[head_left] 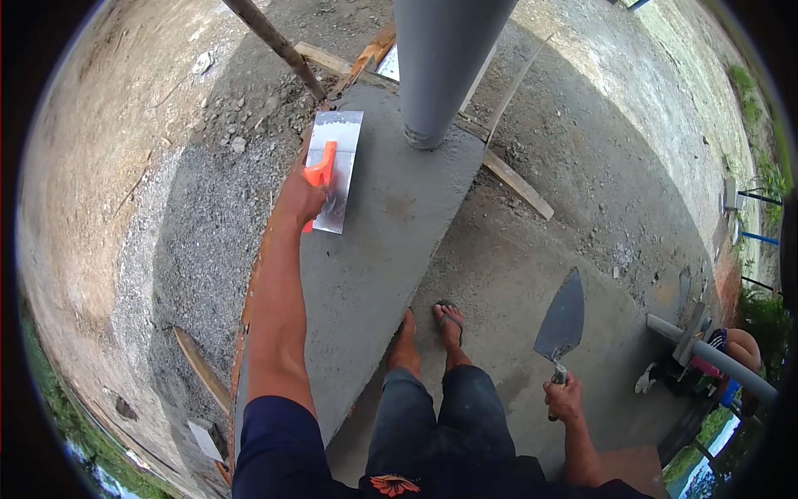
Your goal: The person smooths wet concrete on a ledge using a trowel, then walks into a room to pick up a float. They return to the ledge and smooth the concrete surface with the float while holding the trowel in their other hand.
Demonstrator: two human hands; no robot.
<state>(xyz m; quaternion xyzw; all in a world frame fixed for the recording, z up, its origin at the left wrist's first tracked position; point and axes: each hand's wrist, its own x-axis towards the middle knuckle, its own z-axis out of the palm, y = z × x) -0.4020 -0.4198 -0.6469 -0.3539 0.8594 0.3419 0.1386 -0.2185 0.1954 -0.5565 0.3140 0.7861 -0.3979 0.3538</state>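
Observation:
My left hand is wrapped round the orange handle of a rectangular plastering trowel. Its shiny metal blade lies over the left edge of a raised slab of wet grey concrete, near the far end. On the right, my right hand grips the short handle of a pointed brick trowel. That blade is grey with mortar, points away from me and is held out over the floor, apart from the slab.
A thick grey column rises from the slab's far end. Wooden boards edge the slab, and a pole leans at the far left. Gravel lies to the left. Another person is at the right beside a grey pipe.

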